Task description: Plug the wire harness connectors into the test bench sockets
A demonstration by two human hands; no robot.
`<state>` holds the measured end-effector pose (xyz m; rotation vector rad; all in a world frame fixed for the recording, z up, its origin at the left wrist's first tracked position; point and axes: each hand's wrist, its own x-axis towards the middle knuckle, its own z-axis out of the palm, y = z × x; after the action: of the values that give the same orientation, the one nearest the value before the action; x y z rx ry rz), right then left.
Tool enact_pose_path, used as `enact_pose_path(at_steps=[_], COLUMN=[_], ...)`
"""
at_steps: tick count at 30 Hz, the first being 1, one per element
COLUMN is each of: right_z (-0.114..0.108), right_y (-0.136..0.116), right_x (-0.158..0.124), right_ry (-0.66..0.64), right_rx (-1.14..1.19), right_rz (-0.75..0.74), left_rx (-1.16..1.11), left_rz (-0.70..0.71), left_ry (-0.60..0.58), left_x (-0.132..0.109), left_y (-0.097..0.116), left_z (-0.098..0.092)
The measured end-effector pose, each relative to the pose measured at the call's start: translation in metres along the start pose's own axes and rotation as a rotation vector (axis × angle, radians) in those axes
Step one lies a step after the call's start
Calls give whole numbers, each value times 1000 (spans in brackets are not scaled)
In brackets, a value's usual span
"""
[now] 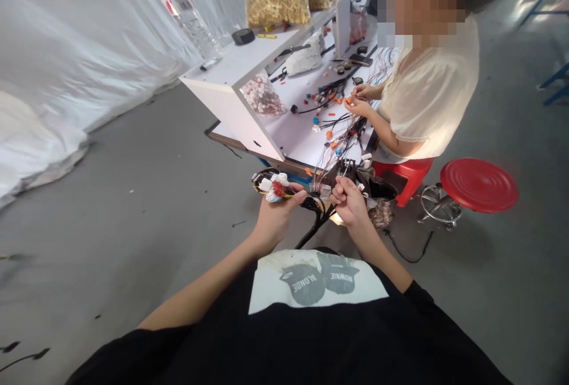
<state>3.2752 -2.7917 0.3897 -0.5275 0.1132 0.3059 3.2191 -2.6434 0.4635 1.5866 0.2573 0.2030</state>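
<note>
Left hand (276, 214) grips white connectors (267, 185); right hand (349, 201) pinches closed, contents unclear: connector handling, it seems, next calling for steadiness.

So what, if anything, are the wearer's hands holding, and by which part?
The left hand holds clustered connectors, seemingly by their wires; whether the right hand holds anything is unclear.

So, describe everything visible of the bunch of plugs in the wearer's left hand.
The bunch of plugs looks like plastic: mostly white, with a reddish part in the middle and a pale bluish one below. The left hand holds it beyond the table's near end, yellow wire beside it.
</note>
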Motion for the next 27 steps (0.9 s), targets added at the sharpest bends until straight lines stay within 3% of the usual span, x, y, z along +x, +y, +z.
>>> enact_pose_path(at_steps=[16, 27], right_z=[19, 13], right_y=[-17, -23], right_x=[-12, -17], right_ry=[-30, -14], right_rx=[41, 56], right_rz=[-55, -64], left_rx=[-107, -150], left_rz=[-36, -77], left_ry=[-51, -29], left_x=[-7, -10], left_y=[7, 11], left_z=[7, 11])
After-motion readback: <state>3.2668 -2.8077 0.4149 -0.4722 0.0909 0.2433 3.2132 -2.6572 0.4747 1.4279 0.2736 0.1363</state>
